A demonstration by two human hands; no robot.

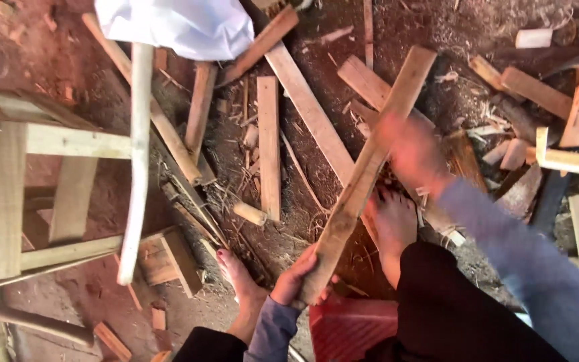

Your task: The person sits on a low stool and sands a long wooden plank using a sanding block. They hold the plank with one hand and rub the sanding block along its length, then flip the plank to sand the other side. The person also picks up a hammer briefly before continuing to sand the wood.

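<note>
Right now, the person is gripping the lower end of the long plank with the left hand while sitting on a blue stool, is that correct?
Not quite: the stool is red, not blue. The head view shows it under the person, between the bare feet. The rest holds: the left hand grips the lower end of the long plank, and the blurred right hand is higher up on it.

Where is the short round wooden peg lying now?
In the head view the peg lies on the dirt floor, left of the long plank, just above the left foot.
</note>
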